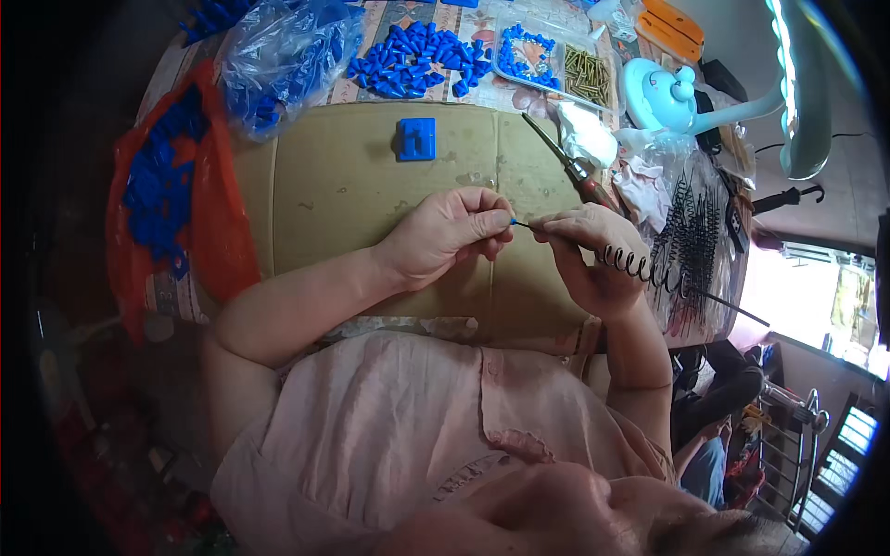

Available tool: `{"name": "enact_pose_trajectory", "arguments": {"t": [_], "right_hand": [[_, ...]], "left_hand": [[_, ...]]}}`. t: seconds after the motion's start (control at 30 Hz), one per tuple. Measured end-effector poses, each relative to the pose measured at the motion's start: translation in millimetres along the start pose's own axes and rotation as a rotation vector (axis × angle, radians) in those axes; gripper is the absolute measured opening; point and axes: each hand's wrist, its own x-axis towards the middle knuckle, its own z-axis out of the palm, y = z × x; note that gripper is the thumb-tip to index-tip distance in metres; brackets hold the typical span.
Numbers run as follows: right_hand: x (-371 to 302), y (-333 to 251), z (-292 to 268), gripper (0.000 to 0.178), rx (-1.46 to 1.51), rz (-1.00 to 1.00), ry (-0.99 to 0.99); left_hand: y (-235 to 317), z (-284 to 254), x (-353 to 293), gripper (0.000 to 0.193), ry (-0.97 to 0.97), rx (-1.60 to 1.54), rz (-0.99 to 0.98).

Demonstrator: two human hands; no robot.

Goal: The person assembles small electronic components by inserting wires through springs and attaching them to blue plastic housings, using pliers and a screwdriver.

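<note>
Over the cardboard, my left hand is closed in a pinch, thumb against forefinger, on a small blue piece. Facing it, my right hand grips a thin black wire spring. The spring's straight tip meets the blue piece between my hands; whether it sits inside the piece cannot be told. Its coils run past the right wrist, ending in a long straight rod. Beyond my hands a square blue plastic block with a recessed middle rests on the cardboard.
Blue cone-shaped pieces lie piled at the back, beside a clear bag. A red bag of blue parts is left. To the right are a divided tray, a red-handled pointed tool, several black springs and a lamp.
</note>
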Motion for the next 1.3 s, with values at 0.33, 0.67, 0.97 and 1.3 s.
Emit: {"name": "enact_pose_trajectory", "arguments": {"t": [0.33, 0.67, 0.97, 1.3], "right_hand": [[1.3, 1.3, -1.8, 0.024, -0.022, -0.03, 0.052], [2.2, 19.5, -1.7, 0.012, -0.239, 0.091, 0.073], [-5.5, 28.5, 4.3, 0.009, -0.253, 0.243, 0.012], [-4.8, 31.8, 7.4, 0.008, -0.272, 0.217, 0.021]], "left_hand": [[4.9, 10.6, -0.6, 0.016, 0.049, 0.065, 0.022], [2.3, 9.2, -3.6, 0.013, 0.019, 0.17, 0.073], [0.3, 20.3, -9.2, 0.012, -0.035, 0.367, 0.088], [-4.8, 20.5, -12.5, 0.009, -0.116, 0.76, 0.185]]}}
